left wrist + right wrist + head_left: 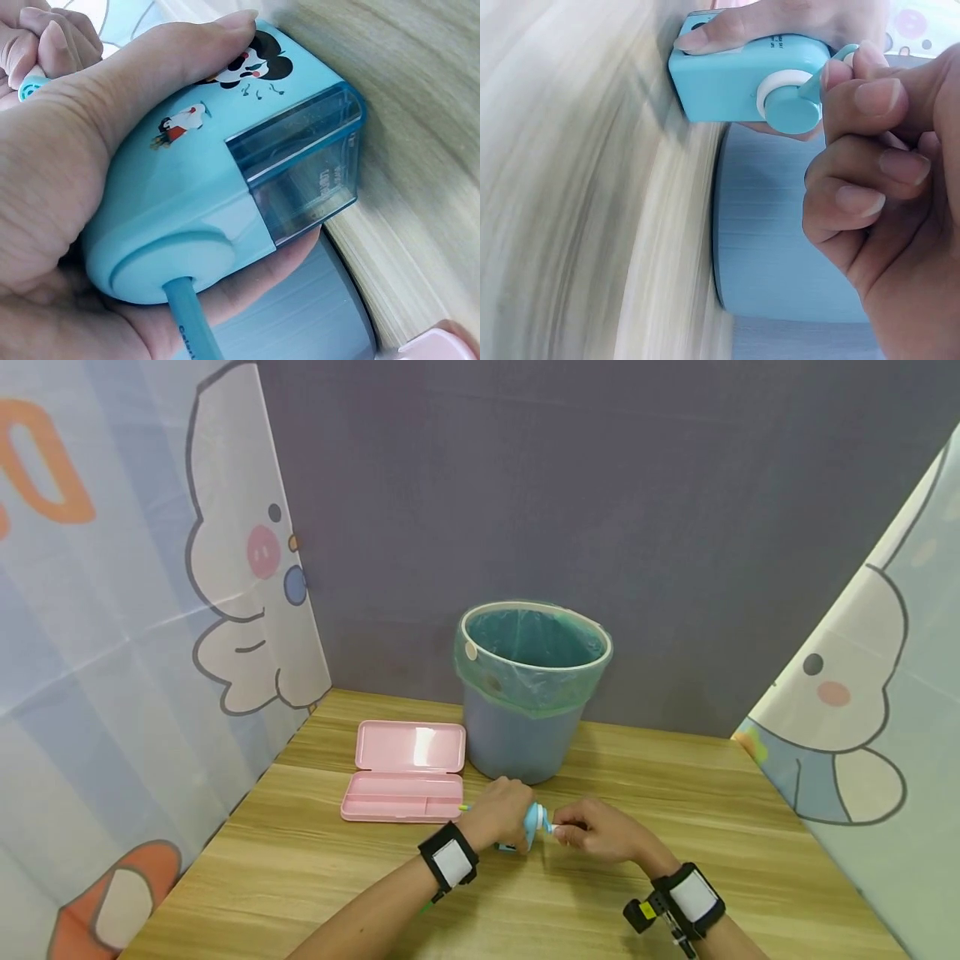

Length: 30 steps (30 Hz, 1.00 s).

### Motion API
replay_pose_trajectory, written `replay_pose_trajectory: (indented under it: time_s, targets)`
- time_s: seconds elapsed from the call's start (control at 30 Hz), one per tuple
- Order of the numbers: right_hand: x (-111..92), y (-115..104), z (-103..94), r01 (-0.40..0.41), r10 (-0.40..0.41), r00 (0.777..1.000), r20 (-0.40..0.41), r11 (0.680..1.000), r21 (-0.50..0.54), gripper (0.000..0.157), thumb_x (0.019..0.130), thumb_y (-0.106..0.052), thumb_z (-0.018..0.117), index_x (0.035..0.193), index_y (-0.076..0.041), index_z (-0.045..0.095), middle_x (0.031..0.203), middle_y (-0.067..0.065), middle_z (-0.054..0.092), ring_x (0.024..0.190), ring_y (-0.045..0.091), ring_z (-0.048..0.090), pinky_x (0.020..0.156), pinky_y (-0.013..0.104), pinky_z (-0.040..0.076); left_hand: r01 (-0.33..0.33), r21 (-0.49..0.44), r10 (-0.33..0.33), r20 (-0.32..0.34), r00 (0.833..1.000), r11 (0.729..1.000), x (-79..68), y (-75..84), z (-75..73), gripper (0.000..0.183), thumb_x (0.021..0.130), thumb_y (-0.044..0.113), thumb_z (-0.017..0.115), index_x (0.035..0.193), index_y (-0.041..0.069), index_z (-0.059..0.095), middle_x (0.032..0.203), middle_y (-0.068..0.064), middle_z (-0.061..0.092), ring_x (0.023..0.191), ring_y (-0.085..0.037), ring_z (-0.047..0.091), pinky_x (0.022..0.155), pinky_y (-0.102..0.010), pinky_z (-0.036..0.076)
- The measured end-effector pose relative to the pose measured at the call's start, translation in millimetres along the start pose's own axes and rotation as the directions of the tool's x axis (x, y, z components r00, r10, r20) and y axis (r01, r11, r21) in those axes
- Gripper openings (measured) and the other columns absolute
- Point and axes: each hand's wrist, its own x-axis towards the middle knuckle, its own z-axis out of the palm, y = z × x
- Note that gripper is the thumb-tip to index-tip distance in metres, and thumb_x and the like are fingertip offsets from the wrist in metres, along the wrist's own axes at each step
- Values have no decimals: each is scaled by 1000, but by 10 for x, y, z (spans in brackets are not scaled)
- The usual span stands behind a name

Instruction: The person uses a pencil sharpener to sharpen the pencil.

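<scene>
A light blue crank pencil sharpener (202, 172) with panda prints and a clear blue shavings drawer (307, 165) lies in my left hand (498, 814), thumb across its printed side. From the round hole in its front sticks a blue pencil (191, 319); the rest of the pencil is inside. On the opposite end, my right hand (600, 831) pinches the knob of the crank handle (810, 91) between thumb and forefinger, the other fingers curled. In the head view the left hand covers most of the sharpener.
Behind the hands stands a grey-blue bucket (510, 735) lined with a green bag. Left of it lies an opened pink pencil case (408, 747) on the wooden table (300, 877). Printed cloth hangs at both sides, a dark cloth (600, 510) at the back.
</scene>
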Motion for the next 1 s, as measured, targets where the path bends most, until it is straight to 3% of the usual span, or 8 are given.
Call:
replay_pose_trajectory:
  time_s: [0.17,0.4,0.57,1.0]
  targets:
    - [22,-13,-25,16,-16,1000,-3,997,-69,28,100,-11,55,74,-3,58,62,-15,35,51,-5,28,50,14,28,-9,12,9,-2,1000,1000,8,-8,-14,42,50,38,95,69,21,61,64,12,54,59,-7,51,56,-22,43]
    - [42,-21,-72,36,-46,998,-48,980,-195,28,99,-12,57,71,-11,56,62,-18,33,51,-6,27,49,13,27,-10,-7,10,16,1000,1000,7,-2,-23,41,53,36,94,72,21,61,65,12,54,58,-6,51,54,-21,43]
    - [76,-23,-121,48,-64,996,-63,973,-224,31,98,-13,58,71,-23,51,60,-17,32,49,-5,26,49,13,27,-15,-24,16,8,1000,1000,-2,2,-18,40,53,35,94,74,20,63,66,12,55,58,-5,51,53,-20,42]
    - [130,22,-160,20,-50,993,-105,963,-268,33,97,-8,59,71,-25,48,61,-17,31,50,-4,24,50,15,26,-25,-34,25,7,1000,999,9,-17,-11,40,54,36,94,72,20,63,64,12,55,56,-5,51,52,-19,42]
